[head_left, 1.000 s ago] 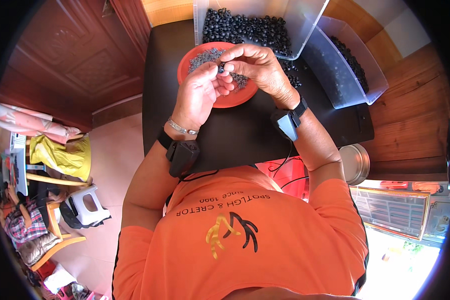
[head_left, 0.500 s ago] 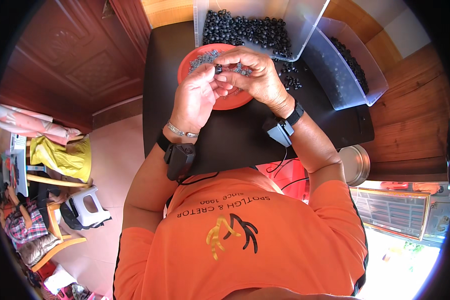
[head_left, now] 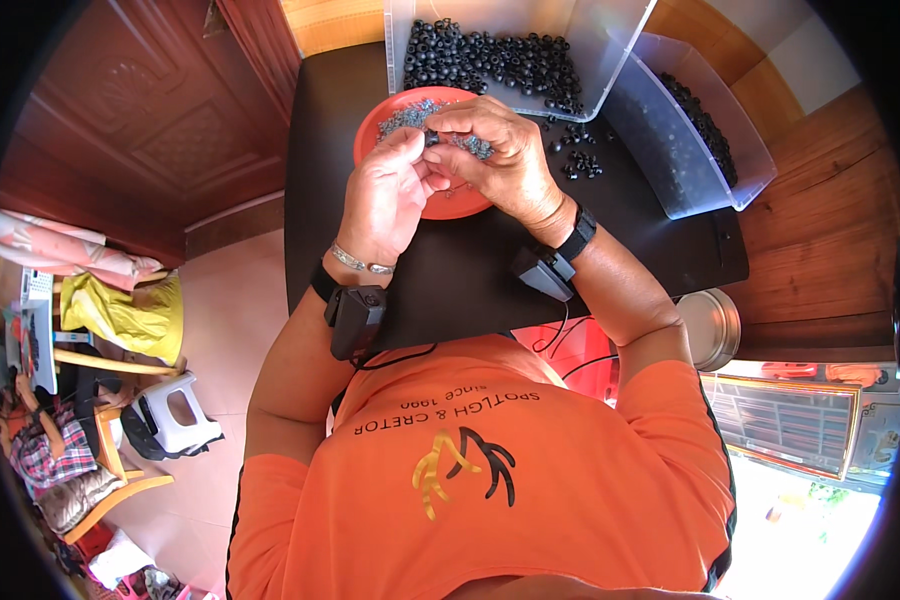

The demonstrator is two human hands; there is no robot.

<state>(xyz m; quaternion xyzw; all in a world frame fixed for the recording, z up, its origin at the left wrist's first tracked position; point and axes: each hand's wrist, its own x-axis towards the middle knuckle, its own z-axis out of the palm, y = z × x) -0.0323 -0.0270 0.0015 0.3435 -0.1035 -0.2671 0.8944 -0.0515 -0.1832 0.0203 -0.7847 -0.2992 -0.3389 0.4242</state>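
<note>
My left hand (head_left: 385,195) and my right hand (head_left: 500,155) meet fingertip to fingertip over a red round dish (head_left: 370,135) on a black table (head_left: 470,280). Between the fingertips sits a small black ring-shaped part (head_left: 432,139), pinched from both sides. The dish holds a heap of small grey metal pieces (head_left: 402,117). Both wrists carry black strapped devices, and the left one also wears a thin bracelet.
A clear bin of black rings (head_left: 500,60) stands at the table's far edge, with a second clear bin (head_left: 690,140) to its right. Loose black rings (head_left: 580,160) lie on the table. A round metal tin (head_left: 715,325) sits lower right; stools and cloths at left.
Both hands have shifted slightly up and left over the dish, still joined at the fingertips on the small part.
</note>
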